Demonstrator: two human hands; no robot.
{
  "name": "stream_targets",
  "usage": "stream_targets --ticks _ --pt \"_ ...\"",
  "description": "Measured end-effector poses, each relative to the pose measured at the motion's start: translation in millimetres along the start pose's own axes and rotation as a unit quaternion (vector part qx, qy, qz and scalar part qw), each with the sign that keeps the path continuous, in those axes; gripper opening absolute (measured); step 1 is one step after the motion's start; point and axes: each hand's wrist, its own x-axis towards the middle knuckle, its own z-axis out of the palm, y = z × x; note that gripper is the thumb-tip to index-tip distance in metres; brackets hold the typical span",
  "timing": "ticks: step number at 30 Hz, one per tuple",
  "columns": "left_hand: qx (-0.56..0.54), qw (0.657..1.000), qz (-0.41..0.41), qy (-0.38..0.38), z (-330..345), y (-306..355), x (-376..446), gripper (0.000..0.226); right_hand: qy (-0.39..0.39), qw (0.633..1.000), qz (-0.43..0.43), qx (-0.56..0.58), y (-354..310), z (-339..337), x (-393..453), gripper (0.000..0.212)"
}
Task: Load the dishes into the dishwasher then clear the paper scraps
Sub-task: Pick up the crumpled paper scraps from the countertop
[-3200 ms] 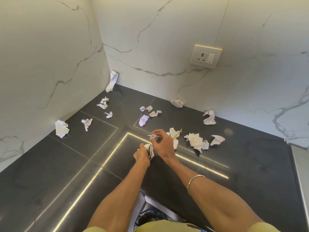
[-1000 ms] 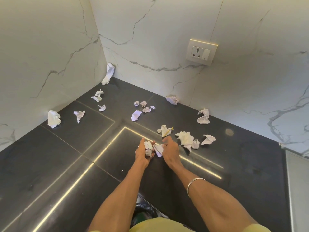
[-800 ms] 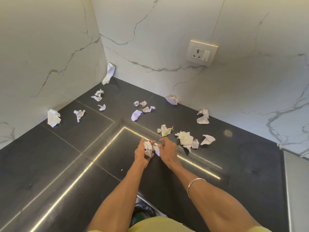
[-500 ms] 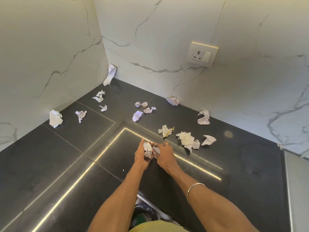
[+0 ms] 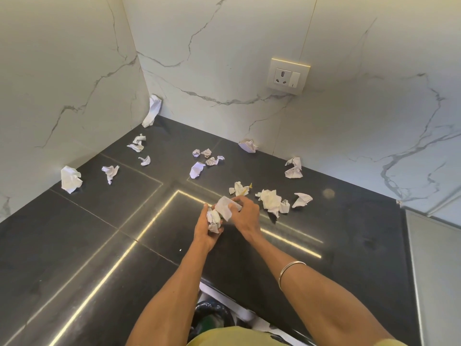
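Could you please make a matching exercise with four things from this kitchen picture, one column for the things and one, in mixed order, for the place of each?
Things:
1. power socket
2. tall paper scrap
3. metal bangle
4. wad of scraps

Places:
A. in the left hand
B. on the right forearm
C. on the marble wall, above the counter
D. leaning in the corner where the two walls meet

Pairs: 1-C, 2-D, 3-B, 4-A
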Motion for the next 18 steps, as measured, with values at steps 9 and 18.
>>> stream_targets --ticks 9,18 --pt "0.019 0.997 -0.011 -0.073 -15 0 -9 0.035 -0.037 0.995 -0.048 -0.077 6 34 -23 0.026" --pt "0.035 0.999 0.0 -0.019 -12 -4 -1 0.028 -0.065 0.994 -0.056 -0.065 -9 18 -17 0.016"
